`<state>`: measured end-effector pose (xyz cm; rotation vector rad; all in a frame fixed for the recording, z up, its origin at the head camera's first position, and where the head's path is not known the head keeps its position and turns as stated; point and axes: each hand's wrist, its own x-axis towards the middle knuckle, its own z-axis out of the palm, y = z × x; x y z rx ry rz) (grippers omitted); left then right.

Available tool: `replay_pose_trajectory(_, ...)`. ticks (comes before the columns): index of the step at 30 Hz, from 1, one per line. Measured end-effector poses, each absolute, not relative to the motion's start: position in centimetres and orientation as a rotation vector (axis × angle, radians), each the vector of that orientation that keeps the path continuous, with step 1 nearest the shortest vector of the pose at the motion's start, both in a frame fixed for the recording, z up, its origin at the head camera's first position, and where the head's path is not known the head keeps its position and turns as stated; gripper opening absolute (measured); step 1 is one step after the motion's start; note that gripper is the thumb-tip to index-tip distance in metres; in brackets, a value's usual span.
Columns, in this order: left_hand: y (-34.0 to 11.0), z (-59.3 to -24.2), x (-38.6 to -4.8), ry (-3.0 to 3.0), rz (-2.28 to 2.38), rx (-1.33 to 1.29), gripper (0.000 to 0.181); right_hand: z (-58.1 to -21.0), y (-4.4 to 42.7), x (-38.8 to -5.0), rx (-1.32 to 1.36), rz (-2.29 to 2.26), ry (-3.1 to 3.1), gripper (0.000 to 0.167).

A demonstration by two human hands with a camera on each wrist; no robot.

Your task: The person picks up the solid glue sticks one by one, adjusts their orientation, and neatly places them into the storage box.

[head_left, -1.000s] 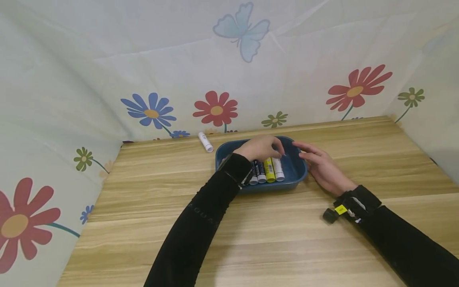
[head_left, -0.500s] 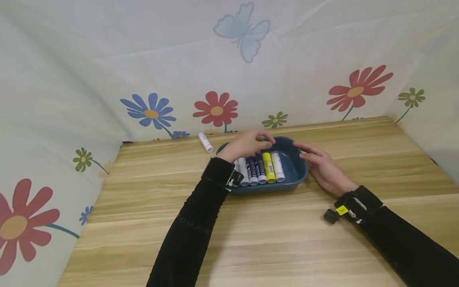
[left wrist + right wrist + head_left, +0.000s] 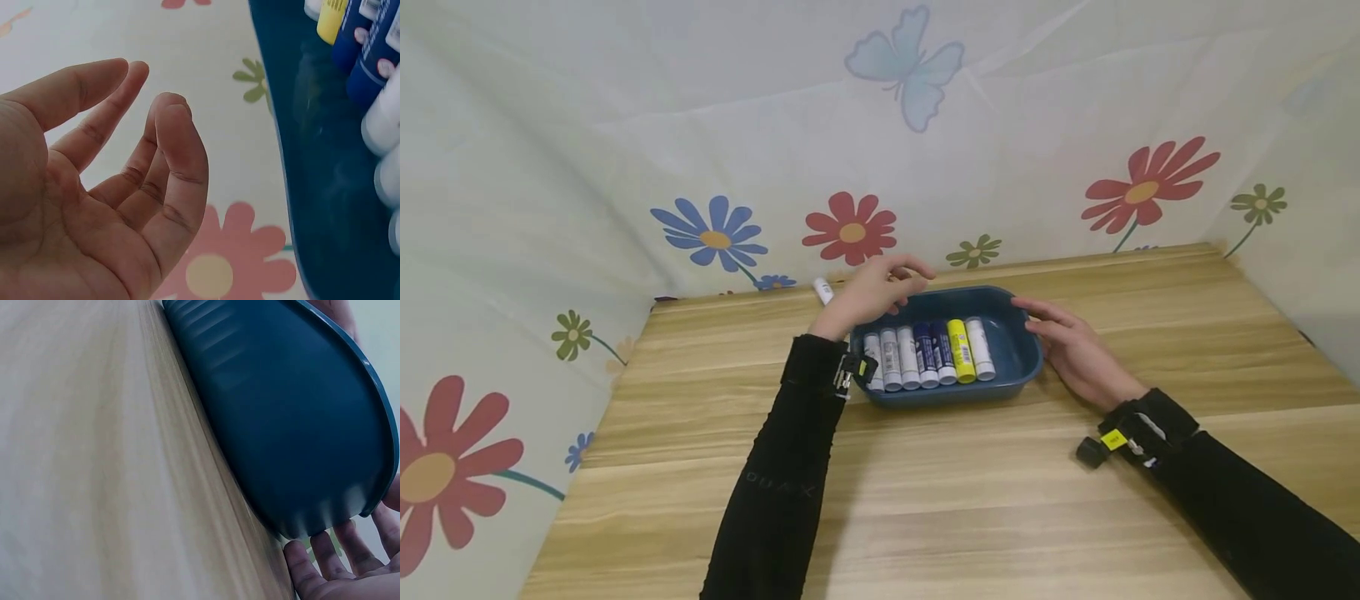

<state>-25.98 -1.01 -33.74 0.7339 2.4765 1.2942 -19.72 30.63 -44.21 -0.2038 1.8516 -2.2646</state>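
My left hand (image 3: pixel 872 292) hovers over the back left corner of a dark blue tub (image 3: pixel 955 398). Its fingers are loosely bent, and the left wrist view shows nothing between them. My right hand (image 3: pixel 1078 358) rests at the tub's right end, fingertips touching the outer wall (image 3: pixel 281 425). Inside lies a row of what look like glue sticks: three white ones at the left, two navy ones (image 3: pixel 934 354), a yellow one (image 3: pixel 962 350) and a white one (image 3: pixel 981 348) at the right. Behind my left hand, another white stick (image 3: pixel 823 290) lies on the table, partly hidden.
The tub stands on a wood-grain table (image 3: pixel 970 500) near its back edge. A white cloth with printed flowers (image 3: pixel 850 229) hangs behind and on both sides. Some bare tub floor (image 3: pixel 1011 346) shows right of the row.
My left hand has moved left, from above the right part of the row to the tub's back left corner, uncovering the sticks. The right hand and tub have stayed put.
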Motion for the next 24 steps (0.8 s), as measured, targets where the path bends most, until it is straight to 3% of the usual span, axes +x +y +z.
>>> replay_pose_trajectory(24, -7.3, -34.2, -26.0, 2.538, 1.563, 0.47, 0.029, -44.2, 30.6, -19.6, -0.179, -2.238, 1.867, 0.052)
